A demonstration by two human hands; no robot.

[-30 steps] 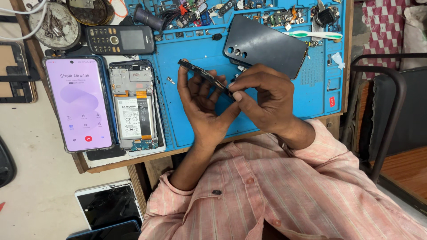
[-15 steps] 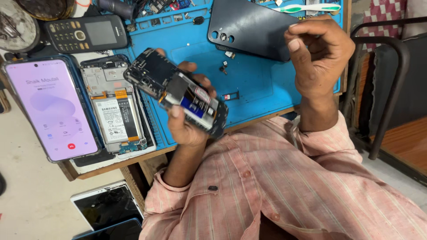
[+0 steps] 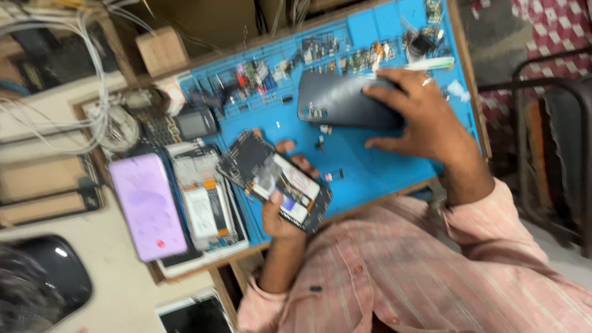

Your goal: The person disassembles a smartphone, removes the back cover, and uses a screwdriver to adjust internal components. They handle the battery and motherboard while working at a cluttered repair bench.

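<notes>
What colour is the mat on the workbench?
Bright blue work mat, seen clearly in the head view.

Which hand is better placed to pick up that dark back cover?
Probably the right hand: it already rests on the dark back cover on the blue mat. The left hand is busy holding the opened phone.

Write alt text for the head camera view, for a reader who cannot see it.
A person's left hand holds an opened phone with its insides showing, over a blue repair mat, while the right hand rests on a dark back cover lying on the mat. To the left lie a phone with a lit purple screen and another opened phone.
</notes>
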